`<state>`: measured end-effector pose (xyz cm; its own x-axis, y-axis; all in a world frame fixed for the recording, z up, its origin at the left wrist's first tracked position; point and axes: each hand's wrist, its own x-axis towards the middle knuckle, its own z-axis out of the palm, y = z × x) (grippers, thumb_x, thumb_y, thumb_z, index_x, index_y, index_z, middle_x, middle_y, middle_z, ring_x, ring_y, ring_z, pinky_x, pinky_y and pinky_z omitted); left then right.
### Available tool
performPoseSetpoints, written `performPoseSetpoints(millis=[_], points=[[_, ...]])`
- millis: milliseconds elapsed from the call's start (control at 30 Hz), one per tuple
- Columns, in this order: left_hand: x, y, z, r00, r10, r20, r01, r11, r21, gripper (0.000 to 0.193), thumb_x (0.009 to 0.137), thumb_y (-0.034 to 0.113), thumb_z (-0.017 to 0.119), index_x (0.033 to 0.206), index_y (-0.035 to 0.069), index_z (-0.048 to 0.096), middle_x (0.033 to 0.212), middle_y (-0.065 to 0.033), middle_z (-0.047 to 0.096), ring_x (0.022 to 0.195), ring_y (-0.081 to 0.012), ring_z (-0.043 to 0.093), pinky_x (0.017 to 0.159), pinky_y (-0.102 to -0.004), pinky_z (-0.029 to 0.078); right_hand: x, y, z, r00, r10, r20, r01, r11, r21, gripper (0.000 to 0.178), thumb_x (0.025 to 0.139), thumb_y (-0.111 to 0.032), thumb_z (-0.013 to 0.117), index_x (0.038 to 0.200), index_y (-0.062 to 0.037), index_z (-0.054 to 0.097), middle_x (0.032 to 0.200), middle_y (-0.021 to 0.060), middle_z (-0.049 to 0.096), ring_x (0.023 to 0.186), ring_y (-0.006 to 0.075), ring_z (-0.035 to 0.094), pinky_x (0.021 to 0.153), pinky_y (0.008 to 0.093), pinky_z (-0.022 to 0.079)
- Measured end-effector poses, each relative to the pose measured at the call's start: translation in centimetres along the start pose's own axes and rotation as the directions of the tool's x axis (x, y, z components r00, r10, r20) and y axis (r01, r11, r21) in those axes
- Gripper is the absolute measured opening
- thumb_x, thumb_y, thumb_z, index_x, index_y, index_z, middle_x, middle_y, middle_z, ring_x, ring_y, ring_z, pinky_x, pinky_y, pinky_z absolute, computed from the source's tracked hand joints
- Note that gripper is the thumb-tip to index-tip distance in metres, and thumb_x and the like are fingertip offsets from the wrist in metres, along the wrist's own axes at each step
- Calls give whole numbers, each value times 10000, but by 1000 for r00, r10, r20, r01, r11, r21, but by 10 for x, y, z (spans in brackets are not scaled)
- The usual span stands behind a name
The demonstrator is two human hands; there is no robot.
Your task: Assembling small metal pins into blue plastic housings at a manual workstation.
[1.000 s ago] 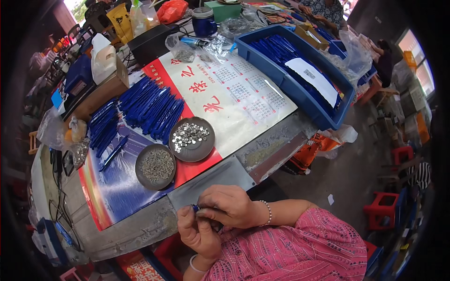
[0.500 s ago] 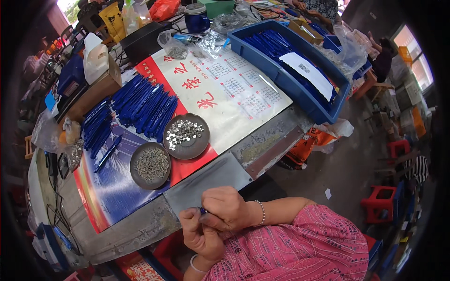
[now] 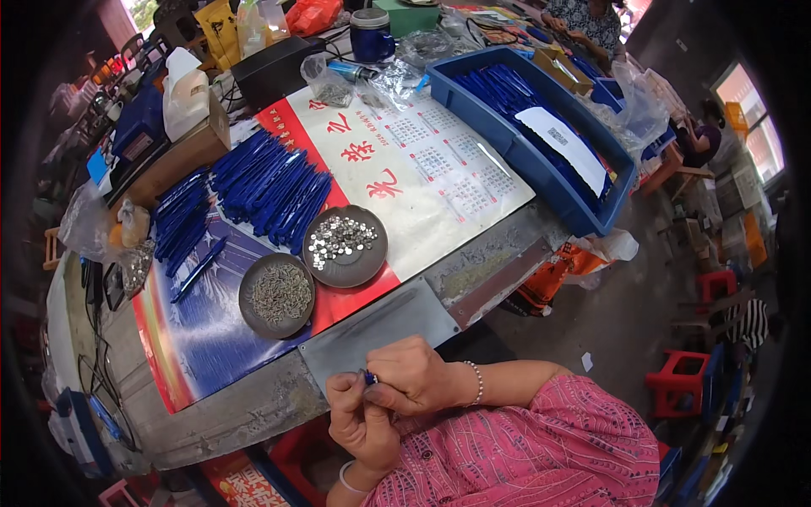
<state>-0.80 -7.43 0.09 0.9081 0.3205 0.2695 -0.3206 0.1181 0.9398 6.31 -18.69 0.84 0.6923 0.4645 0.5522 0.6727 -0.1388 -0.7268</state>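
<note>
My left hand (image 3: pixel 361 422) and my right hand (image 3: pixel 414 376) meet over the front edge of the workbench, fingers pinched together. Between their fingertips shows the end of a small shiny blue piece (image 3: pixel 370 379); most of it is hidden in the grip. Just beyond are two round dark dishes. One dish (image 3: pixel 374 272) holds small silvery discs (image 3: pixel 338 241), and the other dish (image 3: pixel 246 314) holds tiny grey metal parts (image 3: pixel 281 293). Bundles of slender glossy blue pieces (image 3: pixel 270 186) lie behind them, with a single blue piece (image 3: pixel 199 270) apart, left of the dishes.
A blue plastic bin (image 3: pixel 498 139) of similar blue pieces, with a white paper on top, stands at the back right. A calendar sheet (image 3: pixel 431 203) covers the bench. A mug (image 3: pixel 372 38) and plastic bags are behind. Red stools (image 3: pixel 676 384) stand on the floor at right.
My view has shifted slightly, so the bench things appear a little to the right. Both hands stay pinched together on the small blue piece, their fingers barely shifted.
</note>
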Motion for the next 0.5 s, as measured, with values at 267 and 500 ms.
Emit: performPoseSetpoints(millis=[267,500], points=[[-5,-2,0,996,-87,24,90,985,-146,145,847,-13,558,991,-20,540,1020,-97,453,754,-122,501,663,-226,433,5,-12,-16,985,32,-171,-3,986,170,648,695,-161,776,1186,-22,377,902,56,432,631,111,439,543,225,367],[-10,0,-1,964,-265,28,263,931,-255,127,836,-35,551,937,10,488,1006,-94,452,778,-105,491,613,-205,418,11,-8,-14,956,24,-291,10,994,113,629,661,-64,744,1171,-15,379,860,64,461,636,105,423,538,243,335]])
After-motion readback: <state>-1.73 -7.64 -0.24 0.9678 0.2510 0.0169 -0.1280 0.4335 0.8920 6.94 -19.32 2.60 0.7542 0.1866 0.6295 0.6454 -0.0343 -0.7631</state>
